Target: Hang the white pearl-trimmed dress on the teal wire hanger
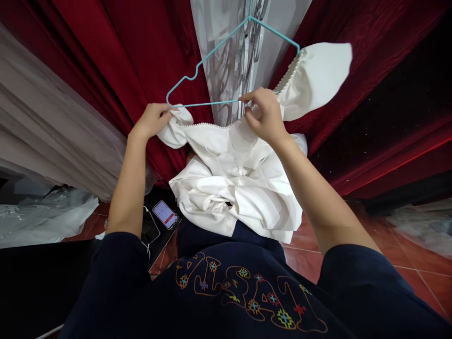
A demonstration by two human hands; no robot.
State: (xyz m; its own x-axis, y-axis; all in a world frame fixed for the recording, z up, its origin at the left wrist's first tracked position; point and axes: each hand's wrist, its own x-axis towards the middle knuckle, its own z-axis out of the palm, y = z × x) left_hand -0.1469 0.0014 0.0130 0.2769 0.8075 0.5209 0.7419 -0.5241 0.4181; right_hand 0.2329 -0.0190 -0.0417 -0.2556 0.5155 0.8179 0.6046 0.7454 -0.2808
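A white dress [212, 141] with a pearl-like beaded neckline and puffed sleeves drapes over my lap. A thin turquoise hanger [219, 44] is above it; its right end sits inside the dress's right-hand sleeve [325, 80]. My left hand [152, 123] is closed on the beaded edge of the left-hand sleeve [173, 134], beside the hanger's lower left corner. With its fingertips, my right hand [265, 115] pinches the bottom bar of the hanger near the middle. The right palm hides part of the neckline.
Red curtains [141, 52] and pale sheer fabric [45, 103] hang ahead and to the left. A lit phone [165, 214] and a dark device with a white cable [151, 230] lie on a black surface at my left. Tulle [49, 214] lies low at left, and red tiles [307, 254] cover the floor.
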